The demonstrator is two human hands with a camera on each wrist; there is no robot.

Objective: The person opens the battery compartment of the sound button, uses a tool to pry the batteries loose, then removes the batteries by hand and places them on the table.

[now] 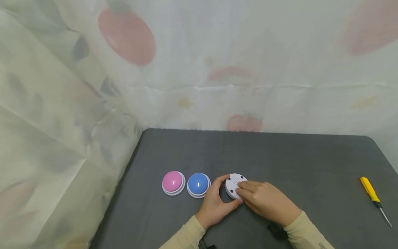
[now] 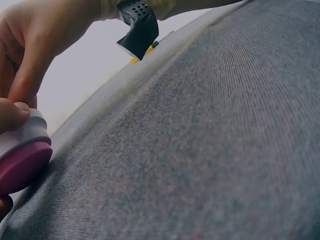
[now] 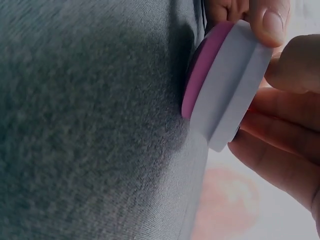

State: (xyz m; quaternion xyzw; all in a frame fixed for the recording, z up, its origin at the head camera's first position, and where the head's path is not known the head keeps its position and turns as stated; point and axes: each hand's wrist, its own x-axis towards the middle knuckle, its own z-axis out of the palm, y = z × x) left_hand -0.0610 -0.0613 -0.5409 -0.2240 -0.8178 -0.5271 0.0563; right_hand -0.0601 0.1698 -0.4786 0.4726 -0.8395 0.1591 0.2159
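A round push button with a white base [image 1: 232, 181] is turned over, its perforated underside facing up. Below the base shows a purple-pink dome [image 3: 206, 75], close over the grey cloth in the right wrist view. My left hand [image 1: 216, 204] grips the base by its sides, thumb at the near edge and fingers on the far left. The right hand [image 1: 268, 201] has its fingertips on the underside, covering part of it; I cannot tell whether they pinch something small there. Left of the hands, a blue push button [image 1: 198, 183] and a pink push button [image 1: 172, 181] stand dome up.
A yellow-handled screwdriver [image 1: 369, 189] lies far to the right. The dark grey table [image 1: 298, 155] ends at a patterned curtain [image 1: 280, 69] behind and on the left. A black strap [image 2: 139, 27] is on the right wrist.
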